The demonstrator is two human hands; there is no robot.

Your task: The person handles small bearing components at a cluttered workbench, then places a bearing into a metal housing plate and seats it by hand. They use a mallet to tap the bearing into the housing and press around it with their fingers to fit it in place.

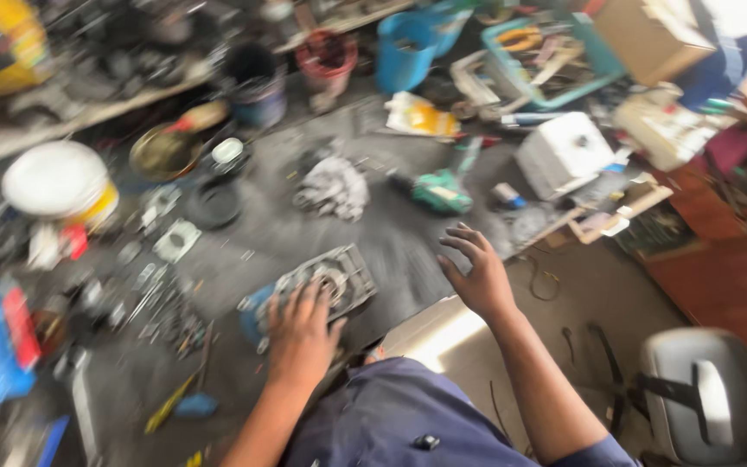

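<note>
Sitting low over a grimy, motion-blurred workshop floor, a person is pressing the left hand, fingers spread and flat rather than clenched, onto a grey metal machine housing just ahead of the knees. To its right, the right hand is hovering open and empty, fingers splayed, slightly apart from the housing. Farther off, a green power tool, a crumpled rag and a white bucket are lying scattered.

Left hand palm down, fingers spread forward, resting on the grey metal housing. Right hand right of the housing, open, fingers splayed and slightly curled, holding nothing. Both forearms bare, extended forward.
</note>
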